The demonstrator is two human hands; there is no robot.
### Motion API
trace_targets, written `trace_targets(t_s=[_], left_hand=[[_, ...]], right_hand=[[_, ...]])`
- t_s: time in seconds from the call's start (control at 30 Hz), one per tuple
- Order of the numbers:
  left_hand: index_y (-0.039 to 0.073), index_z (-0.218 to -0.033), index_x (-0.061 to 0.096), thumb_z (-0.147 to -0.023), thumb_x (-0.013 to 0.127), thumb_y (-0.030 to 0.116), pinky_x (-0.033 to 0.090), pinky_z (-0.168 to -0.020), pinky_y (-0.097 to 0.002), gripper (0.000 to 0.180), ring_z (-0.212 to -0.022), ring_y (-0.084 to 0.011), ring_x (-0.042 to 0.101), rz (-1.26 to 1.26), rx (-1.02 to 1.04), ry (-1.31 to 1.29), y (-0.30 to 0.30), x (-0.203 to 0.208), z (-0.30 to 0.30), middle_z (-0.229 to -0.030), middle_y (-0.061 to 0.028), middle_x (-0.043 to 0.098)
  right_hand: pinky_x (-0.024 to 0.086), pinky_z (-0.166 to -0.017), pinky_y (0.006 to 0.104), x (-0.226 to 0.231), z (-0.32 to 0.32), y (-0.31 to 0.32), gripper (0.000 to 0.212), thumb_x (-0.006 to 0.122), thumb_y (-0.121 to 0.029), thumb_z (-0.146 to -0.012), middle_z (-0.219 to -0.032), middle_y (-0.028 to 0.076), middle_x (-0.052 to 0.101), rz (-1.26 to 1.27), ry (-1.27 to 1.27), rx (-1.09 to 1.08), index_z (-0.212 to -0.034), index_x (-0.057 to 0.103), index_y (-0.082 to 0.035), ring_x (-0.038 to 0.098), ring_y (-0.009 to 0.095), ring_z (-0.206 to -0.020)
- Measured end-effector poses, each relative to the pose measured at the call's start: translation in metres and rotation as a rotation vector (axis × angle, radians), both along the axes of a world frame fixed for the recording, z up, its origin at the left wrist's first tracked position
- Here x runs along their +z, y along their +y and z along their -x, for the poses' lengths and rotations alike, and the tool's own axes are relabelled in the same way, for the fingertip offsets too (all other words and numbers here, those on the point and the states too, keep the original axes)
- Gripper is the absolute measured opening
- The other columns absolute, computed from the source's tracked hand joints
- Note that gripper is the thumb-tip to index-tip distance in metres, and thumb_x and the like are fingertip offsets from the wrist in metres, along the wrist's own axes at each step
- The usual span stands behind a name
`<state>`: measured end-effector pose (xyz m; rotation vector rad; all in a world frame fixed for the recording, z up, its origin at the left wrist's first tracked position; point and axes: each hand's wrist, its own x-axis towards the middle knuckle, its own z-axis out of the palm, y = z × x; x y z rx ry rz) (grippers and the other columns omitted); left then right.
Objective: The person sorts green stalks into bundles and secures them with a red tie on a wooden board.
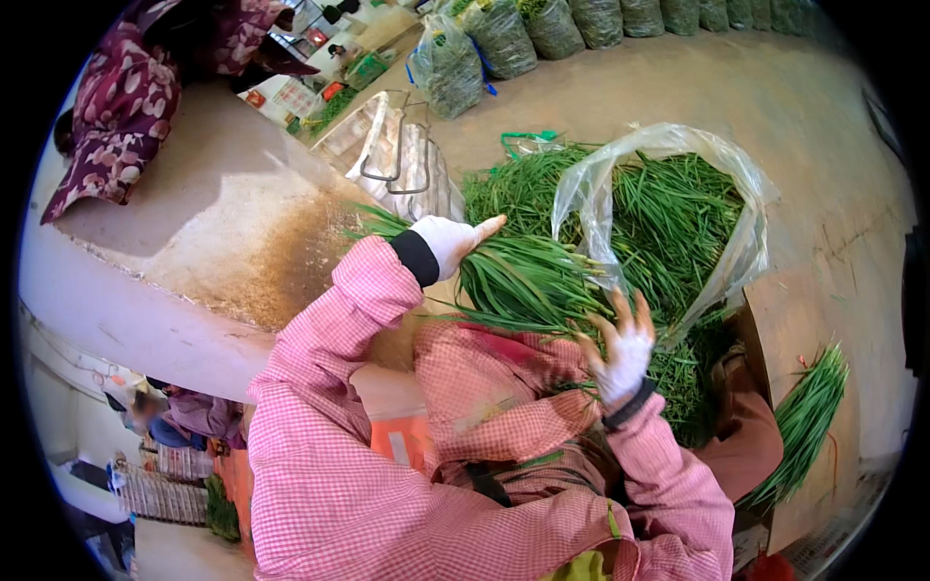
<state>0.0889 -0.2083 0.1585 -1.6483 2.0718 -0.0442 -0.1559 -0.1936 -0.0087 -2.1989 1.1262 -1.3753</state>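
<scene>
My left hand (450, 242), in a white glove with bare fingertips, lies across a bunch of long green chives (533, 283) and grips it from above, one finger stretched out. Its leaf tips poke out to the left of my wrist. The pale stem ends point toward my right hand (620, 353), whose fingers are spread beside them with nothing held in them. Beyond that hand a clear plastic bag (760, 194) stands with its mouth wide, full of loose chives (673, 218). More loose chives lie to its left and below it.
A tied bunch of chives (804, 426) lies on a board at the right. A white crate with metal handles (387, 155) stands beside the soil-stained pale table (213, 203). Filled bags (504, 39) line the far floor. Another person's patterned sleeve (121, 116) shows at upper left.
</scene>
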Motion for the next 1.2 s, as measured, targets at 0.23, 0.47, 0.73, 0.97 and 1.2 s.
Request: trace_targets(t_s=[0.23,0.47,0.73,0.97,1.2], left_hand=[[0.021,-0.131,0.017,-0.071,0.049,0.008,0.042,-0.051,-0.0390,0.069,-0.055,-0.0334,0.054,-0.016,-0.001,0.009,-0.009,0.006,0.009,-0.062,-0.0178,0.054],[0.020,-0.130,0.020,-0.070,0.048,0.007,0.042,-0.050,-0.0387,0.068,-0.054,-0.0327,0.054,-0.051,0.030,0.033,-0.001,-0.012,-0.001,-0.062,-0.0170,0.054],[0.022,-0.131,0.019,-0.069,0.048,0.006,0.042,-0.047,-0.0380,0.070,-0.052,-0.0307,0.053,-0.026,-0.064,0.083,-0.004,-0.022,0.007,-0.073,-0.0154,0.055],[0.017,-0.129,0.021,-0.070,0.048,0.007,0.043,-0.045,-0.0364,0.066,-0.054,-0.0263,0.055,0.103,-0.244,-0.002,0.015,-0.024,0.008,-0.075,-0.0104,0.054],[0.015,-0.125,0.030,-0.070,0.046,0.006,0.046,-0.046,-0.0307,0.058,-0.054,-0.0220,0.055,0.251,-0.533,-0.092,0.023,-0.021,0.012,-0.087,-0.0073,0.052]], right_hand=[[0.028,-0.089,0.0459,-0.030,-0.005,-0.010,0.011,0.061,-0.009,-0.059,-0.122,0.014,0.038,0.065,0.024,-0.034,-0.064,0.052,-0.005,0.032,0.036,-0.113],[0.025,-0.092,0.0469,-0.031,0.021,0.008,0.042,0.070,-0.033,-0.056,-0.127,0.012,0.032,0.007,0.161,-0.031,-0.088,0.055,-0.009,0.029,0.033,-0.115],[0.031,-0.088,0.0441,-0.025,-0.013,0.001,0.012,0.061,-0.017,-0.068,-0.118,0.012,0.043,-0.280,-0.204,0.126,-0.073,0.060,-0.006,0.033,0.037,-0.110],[0.035,-0.084,0.0437,-0.151,0.060,0.003,0.016,0.056,-0.007,-0.061,-0.117,0.012,0.044,-0.006,0.426,-0.241,-0.076,0.051,-0.007,0.040,0.033,-0.107],[0.021,-0.095,0.0465,-0.047,0.072,-0.031,0.089,0.072,-0.038,-0.051,-0.127,0.018,0.030,-0.220,0.180,-0.008,-0.124,0.031,-0.006,0.030,0.037,-0.114]])
